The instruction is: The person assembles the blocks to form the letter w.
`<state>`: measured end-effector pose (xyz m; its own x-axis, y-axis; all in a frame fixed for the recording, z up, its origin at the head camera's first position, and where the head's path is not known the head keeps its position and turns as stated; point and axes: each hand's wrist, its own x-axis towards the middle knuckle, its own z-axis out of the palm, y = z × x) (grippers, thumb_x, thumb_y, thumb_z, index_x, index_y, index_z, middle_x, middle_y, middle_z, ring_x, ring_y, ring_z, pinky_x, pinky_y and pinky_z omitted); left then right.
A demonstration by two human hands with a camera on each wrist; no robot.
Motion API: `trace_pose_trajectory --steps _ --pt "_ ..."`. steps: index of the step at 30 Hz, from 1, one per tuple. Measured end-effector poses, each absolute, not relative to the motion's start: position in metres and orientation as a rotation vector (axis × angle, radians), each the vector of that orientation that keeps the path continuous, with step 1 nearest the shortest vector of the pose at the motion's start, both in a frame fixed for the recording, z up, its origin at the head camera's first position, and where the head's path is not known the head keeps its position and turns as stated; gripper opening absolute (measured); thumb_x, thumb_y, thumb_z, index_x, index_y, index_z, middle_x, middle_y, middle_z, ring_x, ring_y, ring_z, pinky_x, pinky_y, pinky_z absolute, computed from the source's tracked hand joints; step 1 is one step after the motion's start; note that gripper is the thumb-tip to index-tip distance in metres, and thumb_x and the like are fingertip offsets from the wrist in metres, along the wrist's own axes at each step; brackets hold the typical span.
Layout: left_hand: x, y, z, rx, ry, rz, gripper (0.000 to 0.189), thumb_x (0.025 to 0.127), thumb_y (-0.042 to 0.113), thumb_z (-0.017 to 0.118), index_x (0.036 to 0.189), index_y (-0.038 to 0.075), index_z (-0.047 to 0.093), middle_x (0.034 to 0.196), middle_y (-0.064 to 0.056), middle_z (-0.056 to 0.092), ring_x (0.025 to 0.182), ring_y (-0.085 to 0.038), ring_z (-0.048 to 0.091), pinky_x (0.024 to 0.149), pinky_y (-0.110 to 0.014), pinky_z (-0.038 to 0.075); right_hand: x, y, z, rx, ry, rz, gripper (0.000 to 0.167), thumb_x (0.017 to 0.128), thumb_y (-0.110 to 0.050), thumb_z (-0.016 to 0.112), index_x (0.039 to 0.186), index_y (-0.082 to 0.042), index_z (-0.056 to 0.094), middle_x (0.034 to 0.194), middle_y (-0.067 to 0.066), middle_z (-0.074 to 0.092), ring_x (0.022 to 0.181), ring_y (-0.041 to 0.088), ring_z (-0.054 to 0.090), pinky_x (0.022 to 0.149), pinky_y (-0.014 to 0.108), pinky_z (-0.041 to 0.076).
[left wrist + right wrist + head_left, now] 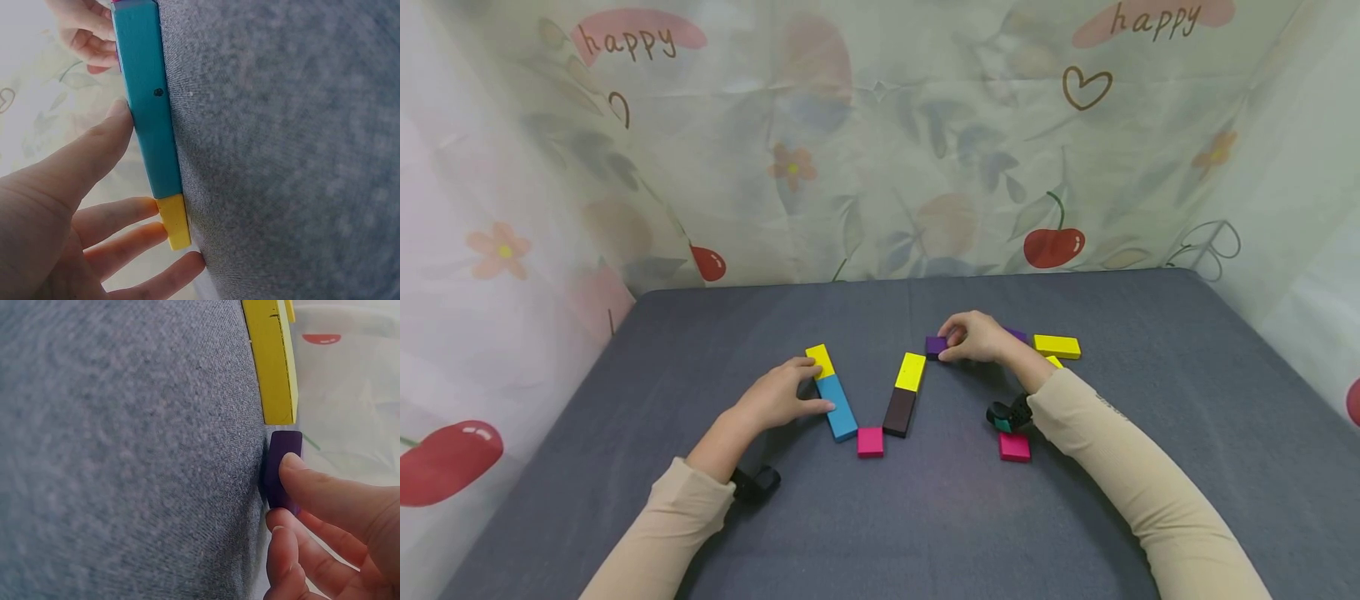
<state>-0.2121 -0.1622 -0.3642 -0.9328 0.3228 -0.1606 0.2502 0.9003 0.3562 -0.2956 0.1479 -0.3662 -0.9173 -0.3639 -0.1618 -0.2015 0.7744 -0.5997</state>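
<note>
Right grip [976, 337] pinching a smooth, dark-purple rectangular block [274, 465], left grip [778, 396] loosely spread against a long blue rectangular block [842, 412].

There are two hands [781, 395] [976, 337], two black wrist cameras [757, 484] [1009, 412] and one table [887, 533]. I count four yellow blocks [822, 360] [911, 372] [1057, 347] [1055, 362], two purple blocks [936, 344] [1017, 334], two pink blocks [870, 442] [1015, 448], one blue block [842, 417] and one dark brown block [899, 412]. One green bit [1002, 425] is too hidden to tell what it is.

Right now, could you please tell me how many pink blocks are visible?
2: one pink block between the near ends of the blue block and brown block, and another pink block near the right sleeve, which may hide more.
</note>
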Motion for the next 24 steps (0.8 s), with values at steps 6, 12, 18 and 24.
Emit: trace_pose_trajectory --steps 6,12,18,24 --pt "-0.2118 -0.1621 -0.3642 0.429 2.847 0.498 0.07 0.084 0.038 0.068 0.137 0.001 0.044 0.145 -0.022 0.038 0.132 -0.04 0.038 0.106 -0.055 0.035 -0.2941 0.1474 -0.3652 -0.423 2.675 -0.856 0.038 0.08 -0.019 0.073 0.113 -0.003 0.062 0.094 0.011 0.062 0.081 0.02 0.053 0.067 0.023 0.043" --pt "-0.2123 -0.1621 -0.3645 0.429 2.845 0.498 0.07 0.083 0.039 0.068 0.137 0.001 0.044 0.145 -0.022 0.038 0.132 -0.04 0.038 0.106 -0.054 0.036 -0.2942 0.1469 -0.3656 -0.426 2.67 -0.848 0.037 0.081 -0.019 0.073 0.113 -0.004 0.062 0.095 0.012 0.062 0.083 0.021 0.053 0.07 0.024 0.044" --pt "-0.2127 -0.162 -0.3646 0.426 2.847 0.493 0.07 0.083 0.039 0.068 0.138 0.001 0.044 0.145 -0.022 0.037 0.132 -0.04 0.038 0.106 -0.055 0.036 -0.2945 0.1456 -0.3668 -0.431 2.679 -0.836 0.038 0.08 -0.019 0.073 0.113 -0.004 0.062 0.097 0.013 0.062 0.085 0.022 0.053 0.071 0.025 0.045" --pt "-0.2129 -0.1621 -0.3642 0.427 2.844 0.488 0.071 0.084 0.04 0.067 0.138 0.001 0.044 0.146 -0.022 0.037 0.133 -0.04 0.038 0.106 -0.054 0.035 -0.2945 0.1463 -0.3665 -0.422 2.68 -0.837 0.038 0.08 -0.019 0.073 0.113 -0.004 0.062 0.099 0.013 0.063 0.086 0.022 0.054 0.073 0.027 0.045"
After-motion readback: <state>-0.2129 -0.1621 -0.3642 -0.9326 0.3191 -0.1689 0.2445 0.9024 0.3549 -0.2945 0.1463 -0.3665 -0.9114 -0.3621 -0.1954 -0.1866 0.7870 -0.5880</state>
